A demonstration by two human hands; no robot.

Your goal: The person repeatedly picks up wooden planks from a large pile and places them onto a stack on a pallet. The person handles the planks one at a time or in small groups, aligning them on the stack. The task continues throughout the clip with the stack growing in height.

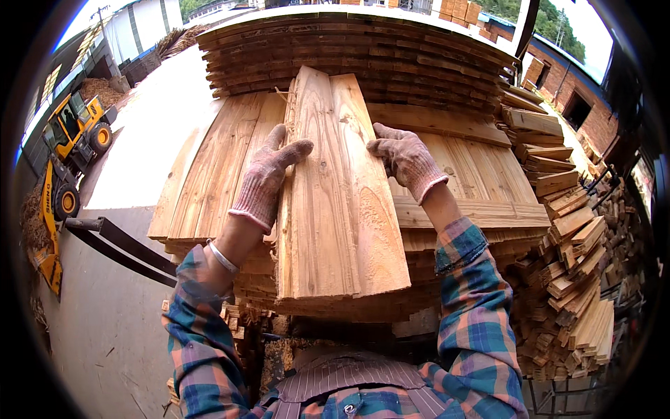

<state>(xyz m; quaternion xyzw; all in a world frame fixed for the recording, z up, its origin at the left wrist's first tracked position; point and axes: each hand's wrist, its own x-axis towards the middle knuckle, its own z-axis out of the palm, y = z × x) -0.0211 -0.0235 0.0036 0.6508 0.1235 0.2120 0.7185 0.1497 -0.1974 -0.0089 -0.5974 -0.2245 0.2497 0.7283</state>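
Note:
Two long wooden boards lie side by side in front of me, a left board [317,188] with dark grain and a paler right board [370,209] with a rough patch near its near end. My left hand [269,174], in a dusty knitted glove, grips the outer edge of the left board with its thumb on top. On the opposite side, my right hand [410,157] is closed at the right board's outer edge, its fingers partly hidden. Beneath them is a layer of flat planks [216,167] on a stack.
A tall stack of boards [349,56] rises behind. At the right are crosswise boards [474,213] and heaps of offcuts [572,279]. A yellow loader [66,140] stands at the far left, beyond a dark metal rail [125,241]. A brick building [572,91] is at the back right.

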